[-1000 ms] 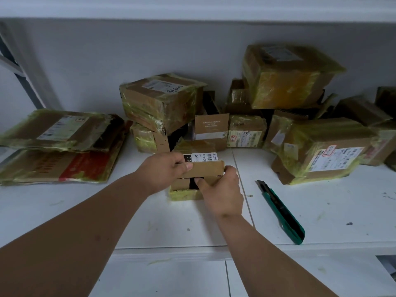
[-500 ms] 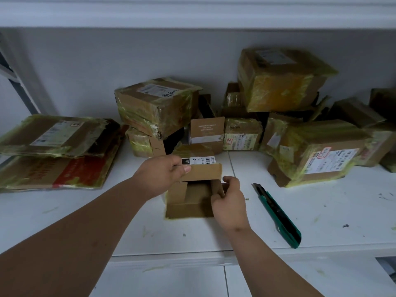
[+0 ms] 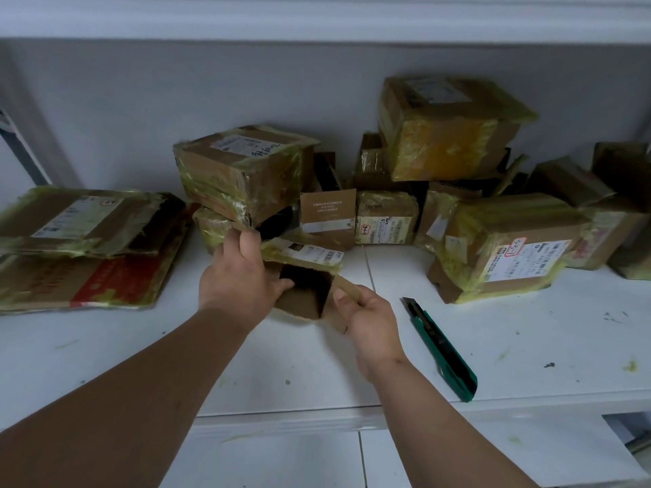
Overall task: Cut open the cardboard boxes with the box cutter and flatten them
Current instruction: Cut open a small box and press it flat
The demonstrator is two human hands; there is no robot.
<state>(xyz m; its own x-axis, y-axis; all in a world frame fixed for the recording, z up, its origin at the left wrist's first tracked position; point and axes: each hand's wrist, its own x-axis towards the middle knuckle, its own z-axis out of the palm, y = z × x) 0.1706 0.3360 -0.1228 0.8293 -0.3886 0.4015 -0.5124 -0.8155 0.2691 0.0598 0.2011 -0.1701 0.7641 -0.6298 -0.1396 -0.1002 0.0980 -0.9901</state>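
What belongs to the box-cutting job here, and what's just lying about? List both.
Job:
- small open box, held by left hand and right hand
- green box cutter
- taped boxes waiting
- flattened boxes

Lying about:
- white shelf
- scattered tape scraps

We count one small opened cardboard box [image 3: 303, 294] between two hands, the left hand [image 3: 239, 276] and the right hand [image 3: 370, 318]. One green box cutter [image 3: 444, 350] lies on the white shelf [image 3: 528, 346]. At the left sit two flattened boxes [image 3: 81, 248], one stacked on the other. Behind, we make out roughly ten taped boxes [image 3: 451, 128] still whole in the heap; those at the back overlap, so the exact number is unclear.
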